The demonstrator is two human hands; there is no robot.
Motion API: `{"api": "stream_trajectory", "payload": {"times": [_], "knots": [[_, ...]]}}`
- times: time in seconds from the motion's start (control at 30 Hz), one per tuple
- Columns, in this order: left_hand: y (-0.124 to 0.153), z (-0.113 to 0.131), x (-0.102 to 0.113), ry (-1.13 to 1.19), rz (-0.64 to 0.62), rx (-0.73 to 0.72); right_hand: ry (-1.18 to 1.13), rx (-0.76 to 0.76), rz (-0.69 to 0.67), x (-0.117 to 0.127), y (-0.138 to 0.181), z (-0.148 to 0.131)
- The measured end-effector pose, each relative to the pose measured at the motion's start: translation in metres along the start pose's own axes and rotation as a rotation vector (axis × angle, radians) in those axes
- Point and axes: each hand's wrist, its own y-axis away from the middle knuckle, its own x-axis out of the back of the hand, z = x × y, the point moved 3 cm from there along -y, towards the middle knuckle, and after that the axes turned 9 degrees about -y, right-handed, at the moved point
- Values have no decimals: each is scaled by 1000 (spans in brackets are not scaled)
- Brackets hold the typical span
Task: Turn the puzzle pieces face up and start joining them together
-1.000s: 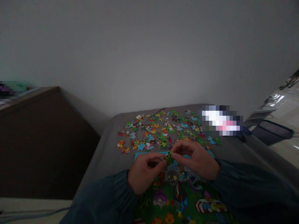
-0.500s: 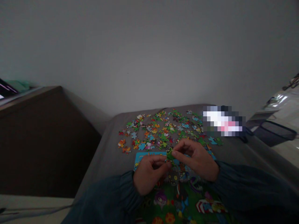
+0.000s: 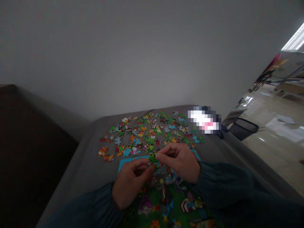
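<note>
Just above the puzzle picture, my left hand (image 3: 133,182) and my right hand (image 3: 180,161) meet. Thumb and forefinger of the right pinch a small green puzzle piece (image 3: 152,157). The left fingertips close on a green-and-dark puzzle piece (image 3: 156,165) right below it; whether the two pieces are joined I cannot tell. Beneath the hands lies a colourful puzzle picture (image 3: 145,207) with a blue upper border, partly covered by my hands and sleeves.
Many loose puzzle pieces (image 3: 140,131) are scattered over the grey cloth (image 3: 87,158) behind the picture. A blurred-out bright object (image 3: 204,120) lies at the back right. A pale wall (image 3: 133,63) rises behind, and a dark brown furniture side (image 3: 30,152) stands at left.
The view has turned to the right, so everything sits further left and more of the floor shows. Both hands keep nearly the same pose, pinching the green pieces together.
</note>
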Motion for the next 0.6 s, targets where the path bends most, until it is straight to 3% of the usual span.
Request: {"api": "stream_trajectory", "payload": {"times": [0.6], "knots": [[-1,0,2,136,20,100,-109,-27,37,4,-4,3]]}}
